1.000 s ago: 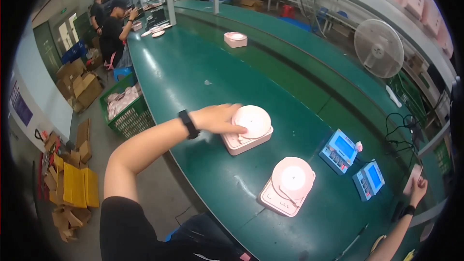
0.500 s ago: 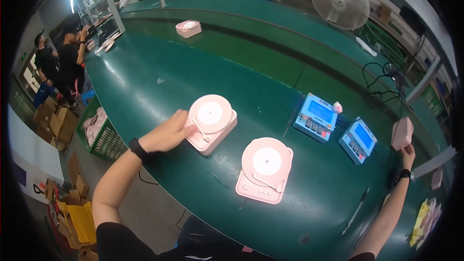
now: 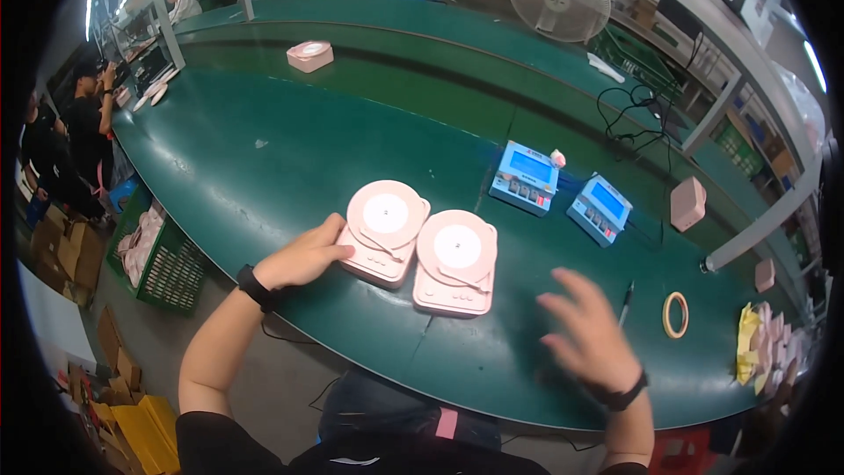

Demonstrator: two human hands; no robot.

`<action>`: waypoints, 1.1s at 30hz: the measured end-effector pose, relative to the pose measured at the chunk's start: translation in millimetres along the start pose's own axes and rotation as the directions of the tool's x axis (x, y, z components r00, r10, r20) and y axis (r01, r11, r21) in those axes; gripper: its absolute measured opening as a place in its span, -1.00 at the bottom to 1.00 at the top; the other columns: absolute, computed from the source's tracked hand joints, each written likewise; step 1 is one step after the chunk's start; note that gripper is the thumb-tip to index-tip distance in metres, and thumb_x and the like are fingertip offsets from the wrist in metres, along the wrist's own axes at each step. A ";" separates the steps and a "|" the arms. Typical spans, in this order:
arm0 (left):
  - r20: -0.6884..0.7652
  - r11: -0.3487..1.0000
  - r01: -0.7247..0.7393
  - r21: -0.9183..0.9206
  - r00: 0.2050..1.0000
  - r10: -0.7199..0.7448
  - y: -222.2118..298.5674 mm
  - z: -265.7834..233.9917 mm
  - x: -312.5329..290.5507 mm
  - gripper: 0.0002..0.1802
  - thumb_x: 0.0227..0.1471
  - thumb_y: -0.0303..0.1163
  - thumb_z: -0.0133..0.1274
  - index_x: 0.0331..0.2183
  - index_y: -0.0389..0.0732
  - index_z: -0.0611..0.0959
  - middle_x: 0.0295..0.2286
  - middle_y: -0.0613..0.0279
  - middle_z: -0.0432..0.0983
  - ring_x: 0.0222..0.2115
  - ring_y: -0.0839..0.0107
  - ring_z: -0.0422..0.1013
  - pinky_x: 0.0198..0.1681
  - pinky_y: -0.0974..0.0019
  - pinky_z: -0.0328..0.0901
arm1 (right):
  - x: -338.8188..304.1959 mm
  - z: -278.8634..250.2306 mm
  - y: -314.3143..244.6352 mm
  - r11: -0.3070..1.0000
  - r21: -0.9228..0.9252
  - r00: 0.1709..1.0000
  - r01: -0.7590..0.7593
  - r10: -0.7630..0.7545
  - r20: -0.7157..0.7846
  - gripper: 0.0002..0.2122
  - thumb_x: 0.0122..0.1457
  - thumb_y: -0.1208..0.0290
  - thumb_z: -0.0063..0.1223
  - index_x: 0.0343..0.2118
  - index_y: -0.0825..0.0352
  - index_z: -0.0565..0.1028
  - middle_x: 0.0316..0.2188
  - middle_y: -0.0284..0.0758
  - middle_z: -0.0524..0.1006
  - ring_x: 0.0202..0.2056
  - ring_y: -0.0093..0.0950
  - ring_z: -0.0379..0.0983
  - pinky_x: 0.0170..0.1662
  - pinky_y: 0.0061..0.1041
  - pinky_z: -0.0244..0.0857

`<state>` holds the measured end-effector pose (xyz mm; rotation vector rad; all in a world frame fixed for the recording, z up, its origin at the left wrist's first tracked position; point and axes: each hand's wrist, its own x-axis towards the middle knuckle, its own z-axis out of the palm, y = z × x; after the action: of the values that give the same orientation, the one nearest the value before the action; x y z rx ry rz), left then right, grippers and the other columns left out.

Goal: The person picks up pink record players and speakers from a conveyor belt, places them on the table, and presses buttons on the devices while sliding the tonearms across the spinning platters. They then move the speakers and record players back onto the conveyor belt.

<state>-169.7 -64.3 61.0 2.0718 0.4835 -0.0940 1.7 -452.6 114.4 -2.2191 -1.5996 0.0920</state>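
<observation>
Two pink mini record players lie side by side on the green table, each with a white disc centre and a small tone arm. My left hand point(image 3: 309, 252) is at the left side of the left record player point(image 3: 384, 230), its thumb on the near left edge and its fingers along the side, partly hidden. Close against it on the right sits the other record player point(image 3: 455, 262), which neither hand touches. My right hand point(image 3: 587, 331), slightly blurred, is over the table to the right with fingers spread and nothing in them.
Two blue devices with screens point(image 3: 525, 178) point(image 3: 600, 208) stand beyond my right hand. A pink box point(image 3: 687, 204), a tape roll point(image 3: 674, 315) and a pen point(image 3: 627, 303) are at the right. Another record player point(image 3: 310, 56) sits far off. A green crate point(image 3: 167, 268) stands left of the table.
My right hand has let go of the pink box at the far right and come back toward the middle. The two record players are now closer together, and the view has shifted right.
</observation>
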 end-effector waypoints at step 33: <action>0.357 0.986 -0.091 0.138 0.933 0.037 91.7 97.7 41.9 -0.49 0.18 -0.13 -0.05 -0.14 -0.41 0.24 -0.13 -0.46 0.41 -0.05 -0.16 0.38 0.02 0.10 0.25 | -12.2 26.9 44.3 0.976 0.128 0.976 -0.177 0.191 -0.107 -0.33 -0.08 0.46 0.27 0.17 0.23 0.29 0.24 -0.12 0.18 0.29 -0.07 -0.01 0.31 -0.19 -0.10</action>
<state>-84.4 -175.1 72.9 2.1554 0.1903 -0.4702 29.6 -468.0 71.7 -2.2316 -1.2908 0.1019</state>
